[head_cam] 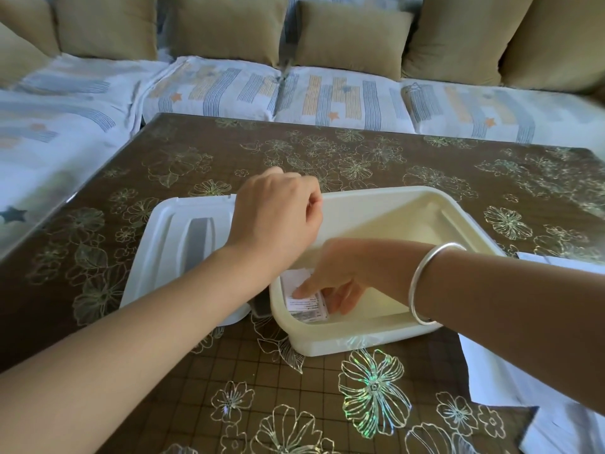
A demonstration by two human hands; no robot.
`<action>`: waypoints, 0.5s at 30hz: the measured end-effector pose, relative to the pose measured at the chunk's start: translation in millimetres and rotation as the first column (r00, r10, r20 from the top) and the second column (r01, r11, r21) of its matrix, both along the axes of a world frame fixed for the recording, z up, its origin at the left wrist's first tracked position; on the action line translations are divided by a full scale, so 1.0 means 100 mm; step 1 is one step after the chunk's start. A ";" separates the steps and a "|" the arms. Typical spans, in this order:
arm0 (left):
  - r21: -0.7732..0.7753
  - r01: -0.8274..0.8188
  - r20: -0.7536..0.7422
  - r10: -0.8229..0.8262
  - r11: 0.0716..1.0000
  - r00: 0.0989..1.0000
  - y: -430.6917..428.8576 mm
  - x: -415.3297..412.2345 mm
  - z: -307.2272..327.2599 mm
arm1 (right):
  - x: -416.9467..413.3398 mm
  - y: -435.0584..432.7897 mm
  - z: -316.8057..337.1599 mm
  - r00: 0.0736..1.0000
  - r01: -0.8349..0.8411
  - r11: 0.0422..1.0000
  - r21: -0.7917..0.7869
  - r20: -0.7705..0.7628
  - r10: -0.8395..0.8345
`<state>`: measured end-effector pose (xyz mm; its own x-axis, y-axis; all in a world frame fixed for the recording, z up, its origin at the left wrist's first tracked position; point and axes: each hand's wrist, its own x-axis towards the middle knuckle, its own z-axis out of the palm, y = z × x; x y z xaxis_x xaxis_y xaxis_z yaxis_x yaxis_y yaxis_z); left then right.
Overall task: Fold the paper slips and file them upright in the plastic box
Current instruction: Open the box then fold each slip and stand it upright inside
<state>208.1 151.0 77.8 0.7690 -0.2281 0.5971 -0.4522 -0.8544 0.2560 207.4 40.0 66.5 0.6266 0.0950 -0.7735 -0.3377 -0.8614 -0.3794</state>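
Observation:
A cream plastic box (386, 342) stands open on the table in front of me. Folded printed paper slips (306, 304) stand at its near left corner, leaning on the left wall. My right hand (337, 283), a silver bangle on its wrist, reaches down into the box and pinches the slips between thumb and fingers. My left hand (278, 217) is over the box's far left corner, its fingers curled over the rim and their tips hidden behind the hand.
The white lid (176, 244) lies flat just left of the box. White paper sheets (537, 398) lie at the table's right edge, partly under my right forearm. A sofa with tan cushions (350, 37) runs along the far and left sides of the table.

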 end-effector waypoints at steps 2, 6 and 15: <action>0.000 -0.002 0.010 0.002 1.000 1.000 0.00 0.00 0.01 | 0.01 -0.02 0.05 1.000 -0.005 1.000 0.000 0.000 0.005; -0.029 0.004 0.035 -0.003 1.000 0.999 0.00 -0.03 0.03 | -0.03 -0.10 0.22 0.999 -0.005 0.999 0.031 0.038 0.004; -0.230 0.090 -0.032 -0.100 0.969 0.994 -0.13 -0.38 0.35 | -0.38 -0.55 0.65 0.913 0.014 0.981 0.194 0.397 -0.091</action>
<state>169.9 138.3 113.0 0.7763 -0.1632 0.6089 -0.5129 -0.7252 0.4594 169.7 -15.2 131.8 0.8884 0.1689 -0.4269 -0.1658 -0.7490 -0.6414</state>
